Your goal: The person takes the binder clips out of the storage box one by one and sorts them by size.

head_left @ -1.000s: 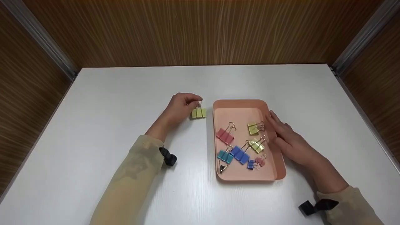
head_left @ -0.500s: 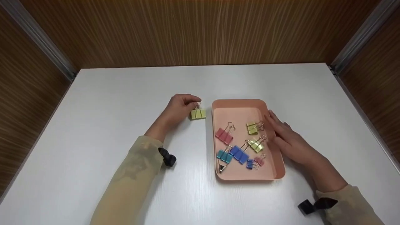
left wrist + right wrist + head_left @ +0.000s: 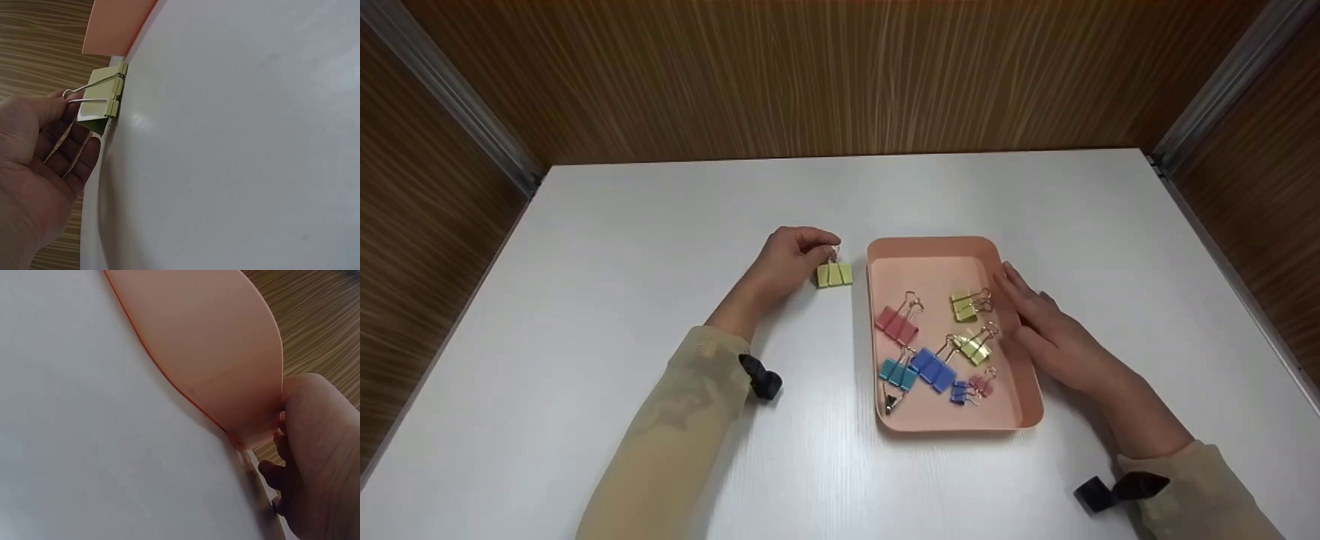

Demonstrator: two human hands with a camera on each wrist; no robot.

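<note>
- The left hand [image 3: 791,259] sat on the white table [image 3: 660,225], fingers curled, pinching the wire handles of a yellow binder clip [image 3: 835,274].
- That clip stood on the table just to the left of the pink tray [image 3: 930,251], close to its far left corner, not inside it.
- From the left wrist view, the fingertips [image 3: 59,104] had the wire loops of the yellow binder clip [image 3: 101,101] nipped, the clip's body down against the table top and the tray's edge [image 3: 115,25] just beyond.
- The right hand [image 3: 1054,337] lay flat with fingers straight against the tray's right wall, holding nothing.
- The right wrist view showed that hand [image 3: 315,461] touching the tray's outer wall [image 3: 225,354].
- Inside the tray lay a pink clip [image 3: 898,322], two yellow clips [image 3: 966,306] and [image 3: 976,346], a teal clip [image 3: 898,373], a blue clip [image 3: 934,368], and two small ones, blue [image 3: 960,392] and pink [image 3: 982,385].
- Wood-grain walls [image 3: 840,75] stood behind the table.
</note>
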